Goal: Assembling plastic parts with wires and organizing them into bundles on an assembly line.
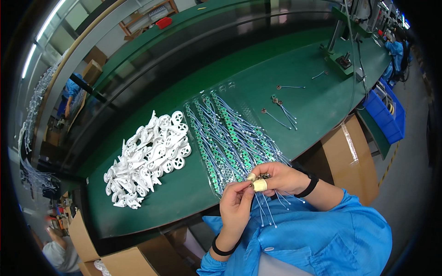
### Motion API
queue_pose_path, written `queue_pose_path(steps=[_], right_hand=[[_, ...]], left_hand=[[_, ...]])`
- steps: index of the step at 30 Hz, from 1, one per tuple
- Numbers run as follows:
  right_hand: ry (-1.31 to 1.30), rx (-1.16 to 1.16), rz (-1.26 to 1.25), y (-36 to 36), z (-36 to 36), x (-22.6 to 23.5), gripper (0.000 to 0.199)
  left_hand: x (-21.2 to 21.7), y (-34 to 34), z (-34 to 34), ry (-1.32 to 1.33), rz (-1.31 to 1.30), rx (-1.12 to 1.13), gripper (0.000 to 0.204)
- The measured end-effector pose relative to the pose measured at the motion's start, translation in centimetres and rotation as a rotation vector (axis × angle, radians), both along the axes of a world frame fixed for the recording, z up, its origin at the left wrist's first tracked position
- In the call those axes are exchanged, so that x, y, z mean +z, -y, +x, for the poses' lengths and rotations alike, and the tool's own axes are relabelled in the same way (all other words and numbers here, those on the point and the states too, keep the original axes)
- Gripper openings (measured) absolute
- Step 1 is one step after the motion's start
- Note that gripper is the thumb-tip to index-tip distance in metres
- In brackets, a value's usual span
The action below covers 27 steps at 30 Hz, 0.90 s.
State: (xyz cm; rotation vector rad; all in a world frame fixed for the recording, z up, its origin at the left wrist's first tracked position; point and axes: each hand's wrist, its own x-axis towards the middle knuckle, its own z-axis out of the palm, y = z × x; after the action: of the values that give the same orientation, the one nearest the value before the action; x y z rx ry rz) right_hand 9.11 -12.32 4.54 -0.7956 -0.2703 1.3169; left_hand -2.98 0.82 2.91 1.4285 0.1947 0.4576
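Note:
My right hand (pixel 286 178), with pale yellow covers on its fingertips, is closed around several small round metallic parts (pixel 264 176). Thin light-blue wires (pixel 266 210) hang below the hands, in front of my blue jacket. Against it, my left hand (pixel 234 202) pinches at a small brownish piece by the fingertips; the fingers mostly hide it. Just beyond both hands lies a clear tray (pixel 188 109) with rows of green round parts (pixel 224 115) on blue wires. To its left is a heap of white plastic pieces (pixel 152 154) with spoked round ends.
Several loose wired parts (pixel 284 114) lie right of the tray on the green table (pixel 317 108). A green bench press (pixel 340 60) stands at the far right. Cardboard boxes (pixel 352 158) and a blue bin (pixel 389 112) sit beyond the table's right edge. Other people work farther off.

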Motion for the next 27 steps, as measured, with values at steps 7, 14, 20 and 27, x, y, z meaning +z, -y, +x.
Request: queue_pose_path(steps=[7,14,20,27], right_hand=[[0.316,-0.098,-0.174,2.8,7.5,2.3,0.018],[0.891,-0.231,-0.783,6.1,23.5,-1.0,0.016],[1.166,-0.328,-0.829,1.6,24.3,-4.2,0.019],[1.418,-0.408,-0.946,1.8,23.1,-0.9,0.040]], left_hand=[[0.6,-1.6,-0.7,-0.004,-0.058,0.069,0.029],[-3.9,-11.5,-3.2,-0.121,0.035,0.618,0.015],[-6.4,-13.7,-4.3,0.026,-0.165,0.708,0.011],[-6.4,-13.6,-4.3,0.008,-0.080,0.711,0.012]])
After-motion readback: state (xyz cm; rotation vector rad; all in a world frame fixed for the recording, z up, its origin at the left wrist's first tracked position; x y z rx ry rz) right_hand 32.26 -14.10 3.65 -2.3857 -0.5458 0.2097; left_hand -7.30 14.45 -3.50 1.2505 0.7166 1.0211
